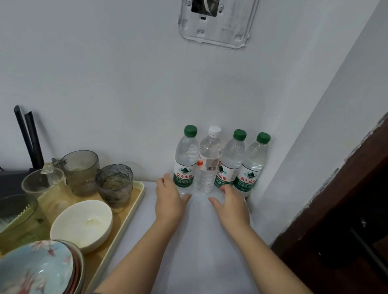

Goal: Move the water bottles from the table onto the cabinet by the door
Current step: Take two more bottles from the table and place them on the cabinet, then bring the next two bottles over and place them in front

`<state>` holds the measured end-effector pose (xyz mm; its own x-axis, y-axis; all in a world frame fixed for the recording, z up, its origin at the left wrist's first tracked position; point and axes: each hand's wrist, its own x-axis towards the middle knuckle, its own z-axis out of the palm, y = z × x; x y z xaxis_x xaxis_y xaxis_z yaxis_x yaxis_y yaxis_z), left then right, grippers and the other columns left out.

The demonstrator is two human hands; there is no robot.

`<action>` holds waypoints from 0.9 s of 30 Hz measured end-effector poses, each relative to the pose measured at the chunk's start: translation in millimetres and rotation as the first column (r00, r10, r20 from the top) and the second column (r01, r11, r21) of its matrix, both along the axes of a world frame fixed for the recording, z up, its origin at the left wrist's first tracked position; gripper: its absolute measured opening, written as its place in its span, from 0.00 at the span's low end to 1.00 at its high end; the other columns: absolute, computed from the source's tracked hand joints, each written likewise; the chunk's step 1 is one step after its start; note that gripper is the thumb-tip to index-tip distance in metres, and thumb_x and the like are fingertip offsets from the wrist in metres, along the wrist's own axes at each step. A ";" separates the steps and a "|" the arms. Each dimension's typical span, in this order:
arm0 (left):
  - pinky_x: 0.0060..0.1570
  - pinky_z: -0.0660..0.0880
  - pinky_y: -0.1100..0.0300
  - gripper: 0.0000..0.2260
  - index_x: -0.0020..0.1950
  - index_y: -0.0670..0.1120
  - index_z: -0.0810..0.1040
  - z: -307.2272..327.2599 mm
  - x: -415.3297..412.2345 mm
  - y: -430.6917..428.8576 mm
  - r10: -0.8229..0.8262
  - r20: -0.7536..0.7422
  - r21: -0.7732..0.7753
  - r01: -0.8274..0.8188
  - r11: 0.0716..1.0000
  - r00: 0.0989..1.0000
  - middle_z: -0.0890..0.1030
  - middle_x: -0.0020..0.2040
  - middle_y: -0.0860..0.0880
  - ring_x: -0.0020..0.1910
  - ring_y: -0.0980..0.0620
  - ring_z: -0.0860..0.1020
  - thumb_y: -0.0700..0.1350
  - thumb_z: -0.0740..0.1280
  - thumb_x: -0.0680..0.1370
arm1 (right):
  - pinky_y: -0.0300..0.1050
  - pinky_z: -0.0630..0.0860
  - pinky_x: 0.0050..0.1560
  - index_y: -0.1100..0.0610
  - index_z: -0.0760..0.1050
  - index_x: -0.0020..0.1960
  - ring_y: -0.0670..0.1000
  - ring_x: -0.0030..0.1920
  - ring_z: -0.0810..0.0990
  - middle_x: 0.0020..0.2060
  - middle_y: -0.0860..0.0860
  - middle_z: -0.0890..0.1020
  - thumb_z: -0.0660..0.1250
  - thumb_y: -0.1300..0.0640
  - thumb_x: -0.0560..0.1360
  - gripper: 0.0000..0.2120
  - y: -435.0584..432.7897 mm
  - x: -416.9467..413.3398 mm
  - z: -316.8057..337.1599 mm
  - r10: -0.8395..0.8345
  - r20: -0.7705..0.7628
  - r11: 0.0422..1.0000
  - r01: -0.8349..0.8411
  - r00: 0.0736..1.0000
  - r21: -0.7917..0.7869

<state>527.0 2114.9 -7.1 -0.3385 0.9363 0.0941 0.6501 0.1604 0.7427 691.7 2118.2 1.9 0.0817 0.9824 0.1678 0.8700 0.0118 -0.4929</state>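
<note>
White cabinet top: four water bottles upright, touching in a row against the back wall, right corner. Left hand cups the leftmost bottle at its base and right hand the third bottle, thumbs spread. Bare surface lies between tray rim and door frame.

"农夫山泉" and "饮用纯净水" on labels of green-capped bottles
</note>
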 end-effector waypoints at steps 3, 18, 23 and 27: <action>0.74 0.53 0.48 0.42 0.78 0.41 0.47 -11.3 5.5 -24.9 -0.032 -0.361 -0.069 0.008 0.998 0.932 0.52 0.78 0.39 0.77 0.38 0.51 0.62 0.64 0.76 | 0.54 0.58 0.73 0.51 0.59 0.77 0.56 0.76 0.58 0.76 0.53 0.63 0.60 0.38 0.78 0.32 -20.5 13.9 -0.7 0.035 0.273 0.998 -0.021 0.961 -0.057; 0.72 0.49 0.36 0.40 0.79 0.46 0.55 -22.3 54.9 -121.2 -0.036 -0.597 -0.127 -0.050 0.991 0.801 0.53 0.79 0.40 0.78 0.36 0.50 0.68 0.42 0.74 | 0.71 0.36 0.73 0.45 0.39 0.80 0.61 0.77 0.31 0.79 0.53 0.35 0.50 0.33 0.79 0.36 -93.1 62.8 1.5 0.263 0.400 0.958 -0.190 0.878 -0.213; 0.72 0.47 0.36 0.38 0.79 0.49 0.54 -26.2 66.0 -179.8 0.035 -0.595 -0.112 -0.126 0.986 0.803 0.52 0.79 0.41 0.78 0.37 0.47 0.68 0.41 0.75 | 0.70 0.35 0.71 0.44 0.38 0.80 0.61 0.77 0.30 0.79 0.54 0.34 0.51 0.34 0.79 0.36 -126.9 68.9 -8.8 0.381 0.362 0.921 -0.318 0.851 -0.224; 0.73 0.44 0.38 0.36 0.80 0.49 0.50 -33.0 68.6 -239.6 0.105 -0.567 -0.140 -0.221 0.965 0.817 0.48 0.80 0.41 0.78 0.38 0.42 0.68 0.42 0.76 | 0.69 0.34 0.72 0.44 0.36 0.79 0.61 0.76 0.29 0.78 0.53 0.32 0.51 0.35 0.80 0.36 -162.5 61.3 -17.5 0.503 0.322 0.864 -0.449 0.802 -0.229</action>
<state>595.7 1875.4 -40.1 -0.4335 0.8905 0.1377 0.8912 0.4011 0.2117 753.0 1955.7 -15.6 -0.4415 0.8961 -0.0450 0.8867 0.4281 -0.1748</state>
